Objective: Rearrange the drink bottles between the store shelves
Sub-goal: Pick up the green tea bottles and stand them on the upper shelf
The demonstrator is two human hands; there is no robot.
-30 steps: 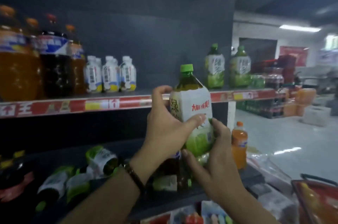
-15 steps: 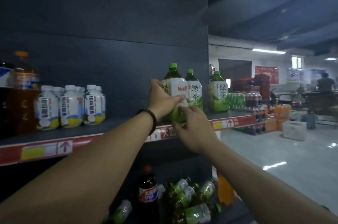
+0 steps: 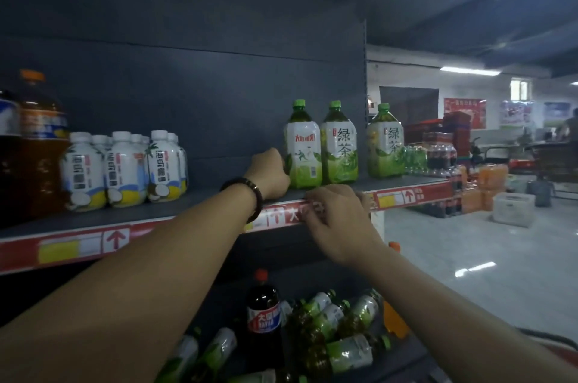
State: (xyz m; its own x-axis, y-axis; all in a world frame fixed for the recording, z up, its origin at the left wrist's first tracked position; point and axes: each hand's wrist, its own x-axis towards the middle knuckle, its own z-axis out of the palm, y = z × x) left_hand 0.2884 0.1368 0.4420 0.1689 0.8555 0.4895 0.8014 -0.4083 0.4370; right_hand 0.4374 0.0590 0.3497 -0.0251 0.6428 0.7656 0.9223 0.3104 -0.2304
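Observation:
A green tea bottle [image 3: 302,148] with a green cap stands upright on the upper shelf [image 3: 187,210]. My left hand [image 3: 270,173] is against its lower left side, fingers curled toward its back and partly hidden. Two matching green tea bottles [image 3: 339,145] [image 3: 385,145] stand to its right. My right hand [image 3: 337,215] holds nothing; it hovers in front of the shelf's red price strip with fingers loosely curled, below the bottles. On the lower shelf, several green tea bottles [image 3: 337,323] lie on their sides.
White coconut-drink bottles [image 3: 125,167] and big dark soda bottles [image 3: 34,145] stand at the upper shelf's left. A cola bottle [image 3: 263,317] stands on the lower shelf, an orange bottle [image 3: 394,320] at its right end. Stacked drink crates [image 3: 453,163] fill the aisle beyond.
The green tea bottle went from held in front of the shelf to standing on it beside the others. My right hand has let go and dropped to the shelf edge.

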